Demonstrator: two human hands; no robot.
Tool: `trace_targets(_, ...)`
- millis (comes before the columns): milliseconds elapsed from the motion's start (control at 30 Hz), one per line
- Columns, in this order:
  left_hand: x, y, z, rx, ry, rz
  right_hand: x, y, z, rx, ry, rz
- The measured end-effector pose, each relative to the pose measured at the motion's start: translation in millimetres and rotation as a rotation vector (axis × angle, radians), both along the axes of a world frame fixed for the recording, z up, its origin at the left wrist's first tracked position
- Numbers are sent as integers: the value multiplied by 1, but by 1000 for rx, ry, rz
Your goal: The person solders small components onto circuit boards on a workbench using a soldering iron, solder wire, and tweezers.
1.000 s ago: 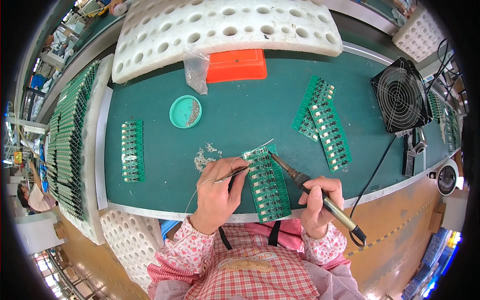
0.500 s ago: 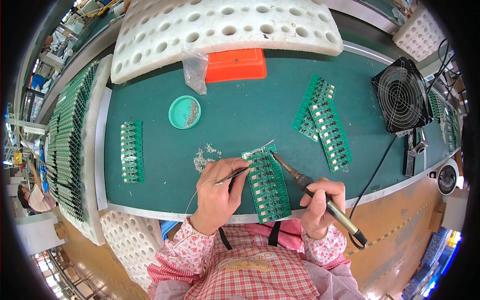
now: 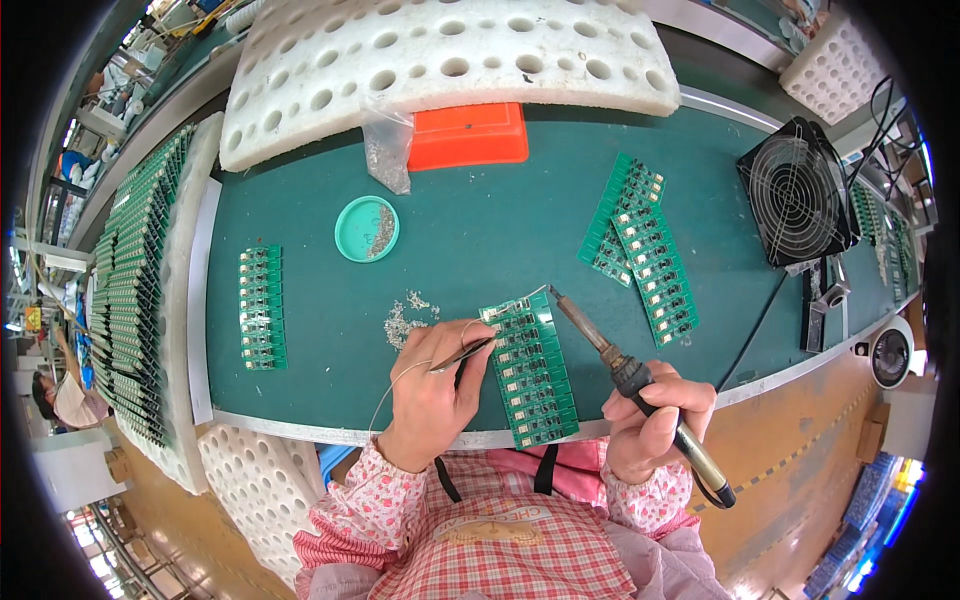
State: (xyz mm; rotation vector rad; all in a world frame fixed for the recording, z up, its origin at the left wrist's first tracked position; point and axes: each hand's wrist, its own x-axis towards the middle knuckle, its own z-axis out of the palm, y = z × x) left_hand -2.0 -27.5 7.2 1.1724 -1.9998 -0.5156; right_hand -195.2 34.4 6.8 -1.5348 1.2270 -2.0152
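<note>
A panel of green circuit boards (image 3: 540, 385) lies in front of me at the table's near edge. My left hand (image 3: 432, 405) is closed on dark tweezers (image 3: 462, 354) at the panel's upper left corner. A thin solder wire (image 3: 384, 396) loops by that hand; its far end reaches across the panel's top edge. My right hand (image 3: 655, 425) is wrapped round a soldering iron (image 3: 632, 376). The iron's tip sits just off the panel's upper right corner, close to the wire's end; whether they touch I cannot tell.
Loose small parts (image 3: 400, 328) lie left of the panel, below a green dish (image 3: 341, 232). Beyond are a clear bag (image 3: 388, 160), a red box (image 3: 470, 135) and white foam (image 3: 490, 45). Other board panels (image 3: 655, 270) lie right, near a fan (image 3: 798, 195); another panel (image 3: 262, 310) lies left.
The soldering iron has lifted off the panel's upper right area and shifted slightly right, beyond its corner. My left hand keeps its place by the panel with the tweezers.
</note>
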Motion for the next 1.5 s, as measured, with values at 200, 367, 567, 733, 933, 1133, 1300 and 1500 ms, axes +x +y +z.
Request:
trace_targets(200, 0, 1, 1, 13, -2, 8, 0, 1, 0, 10, -4, 10)
trace_targets(367, 0, 1, -1, 15, 6, 2, -1, 0, 1, 15, 12, 21)
trace_targets(567, 0, 1, 0, 20, 8, 4, -2, 2, 3, 101, -10, 25)
trace_targets(733, 0, 0, 0, 3, 15, 5, 3, 4, 2, 299, 123, 38)
trace_targets(933, 0, 0, 0, 1, 27, 10, 7, 2, 5, 388, 143, 83)
trace_targets(1133, 0, 0, -2, -5, 33, 10, 9, -1, 6, 410, 194, 93)
trace_targets(1300, 2, 0, -1, -16, 1, -9, 7, -4, 7, 333, 301, 115)
trace_targets(1500, -1, -1, 0, 1, 28, 2, 11, -9, 21, 231, 463, 159)
